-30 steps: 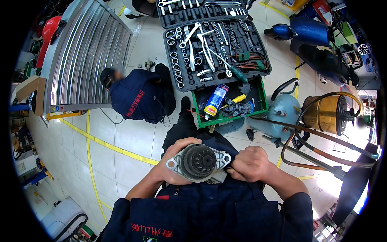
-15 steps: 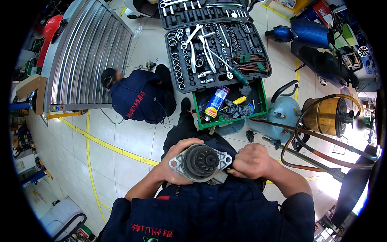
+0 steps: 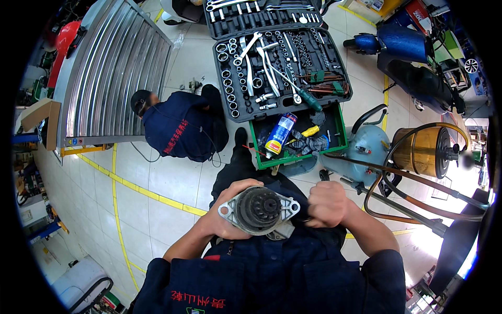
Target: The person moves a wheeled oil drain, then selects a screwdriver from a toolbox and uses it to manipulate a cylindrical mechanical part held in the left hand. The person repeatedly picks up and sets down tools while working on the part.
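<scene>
A starter motor (image 3: 286, 209), with a dark toothed gear end and silver flange ears, points up in front of my chest. My left hand (image 3: 226, 211) is wrapped round its left side. To the right of the motor, my right hand (image 3: 328, 204) is closed and slightly apart from the flange ear. What it holds, if anything, is hidden by the fingers. Beyond my hands is a green drawer (image 3: 343, 121) holding a blue spray can (image 3: 280, 135), a yellow-handled tool (image 3: 310, 130) and gloves (image 3: 309, 143).
An open socket set case (image 3: 230, 116) rests above the drawer. A co-worker in dark clothing (image 3: 180, 125) crouches at left beside a slatted metal lift (image 3: 117, 78). At right stand a grey tank (image 3: 361, 146), an amber container (image 3: 418, 152) with hoses, and a blue scooter (image 3: 402, 44).
My right hand has moved slightly right and up, away from the starter motor's flange. My left hand and the motor have hardly moved.
</scene>
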`<state>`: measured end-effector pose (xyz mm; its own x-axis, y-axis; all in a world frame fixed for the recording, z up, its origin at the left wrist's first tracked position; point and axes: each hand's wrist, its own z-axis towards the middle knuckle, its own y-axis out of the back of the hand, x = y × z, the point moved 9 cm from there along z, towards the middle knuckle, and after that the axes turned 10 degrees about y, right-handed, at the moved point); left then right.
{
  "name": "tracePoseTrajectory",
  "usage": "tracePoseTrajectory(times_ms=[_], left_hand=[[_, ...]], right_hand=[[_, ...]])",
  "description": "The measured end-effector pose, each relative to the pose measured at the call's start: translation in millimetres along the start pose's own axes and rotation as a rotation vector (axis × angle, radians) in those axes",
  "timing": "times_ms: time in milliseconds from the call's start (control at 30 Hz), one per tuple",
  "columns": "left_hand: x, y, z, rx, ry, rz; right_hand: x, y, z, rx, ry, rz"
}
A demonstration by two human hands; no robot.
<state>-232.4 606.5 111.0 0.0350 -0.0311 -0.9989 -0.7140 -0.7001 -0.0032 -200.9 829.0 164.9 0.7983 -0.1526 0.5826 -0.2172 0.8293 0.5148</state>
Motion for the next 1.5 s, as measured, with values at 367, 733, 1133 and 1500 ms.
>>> tracePoseTrajectory(times_ms=[367, 733, 1133, 1500], left_hand=[[11.4, 4.1, 1.4, -0.045, 0.155, 0.083], [95.6, 33.0, -3.4, -0.225, 0.518, -0.731], [149.1, 102.4, 13.8, -0.384, 0.588, -0.996], [174.8, 147.2, 48.2, -0.464, 0.804, -1.231]], right_hand=[[-88.3, 30.4, -97.8, -0.918, -0.833, 0.497], [-187.2, -17.5, -139.4, -0.259, -1.056, -0.112], [-303.1, 93.5, -104.0, -0.500, -1.113, -0.245], [-373.6, 87.5, -99.8, -0.442, -1.310, -0.460]])
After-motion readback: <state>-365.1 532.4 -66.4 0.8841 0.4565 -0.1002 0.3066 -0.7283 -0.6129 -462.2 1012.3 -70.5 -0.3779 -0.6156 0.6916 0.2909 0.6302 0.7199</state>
